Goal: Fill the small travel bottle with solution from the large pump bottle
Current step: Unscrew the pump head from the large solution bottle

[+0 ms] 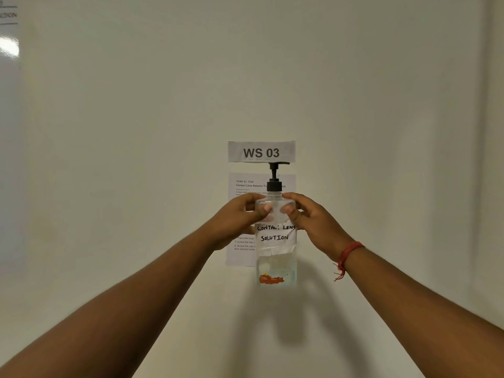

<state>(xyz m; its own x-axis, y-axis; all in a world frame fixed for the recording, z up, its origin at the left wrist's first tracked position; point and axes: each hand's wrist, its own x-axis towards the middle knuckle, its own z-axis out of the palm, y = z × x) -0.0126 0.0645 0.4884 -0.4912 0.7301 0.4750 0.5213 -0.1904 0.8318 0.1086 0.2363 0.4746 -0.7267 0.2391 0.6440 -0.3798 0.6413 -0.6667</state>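
Observation:
The large pump bottle (276,241) is clear, with a black pump head and a handwritten label reading "CONTACT LENS SOLUTION". It is held up in front of a pale wall. My left hand (240,216) grips its upper left side, thumb across the front. My right hand (311,219) grips the upper right side the same way. Clear liquid fills the lower part of the bottle. The small travel bottle is not in view.
A paper sign reading "WS 03" (261,151) is stuck to the wall behind the pump. Below it hangs a printed task sheet (240,214), partly hidden by my hands and the bottle. A whiteboard edge (9,50) shows at far left.

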